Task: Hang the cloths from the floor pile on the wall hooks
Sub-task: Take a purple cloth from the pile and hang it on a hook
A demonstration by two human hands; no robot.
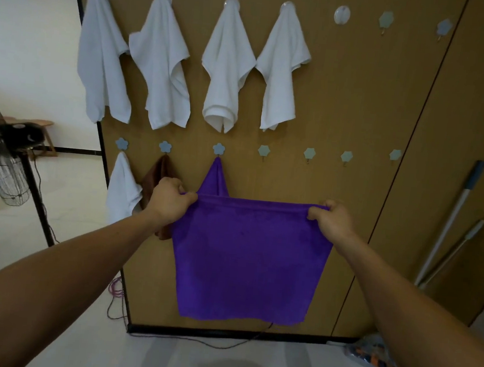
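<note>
Pinching the top corners, the person's left hand (172, 199) and right hand (331, 217) hold a square purple fleecy cloth (246, 257) stretched flat before the brown board wall (358, 105). Its top edge runs level, left to right. Both hands have their fingers curled tight on the hem. The nearest bare hook, a pale green flower-shaped hook (263, 151), sits above that edge, roughly between the hands and slightly nearer the right. I'd say one corner must rise and swing inward to reach it. A purple peak (216, 178) hangs from the neighbouring blue flower hook (218, 149); I can't tell whether it's a separate cloth.
</note>
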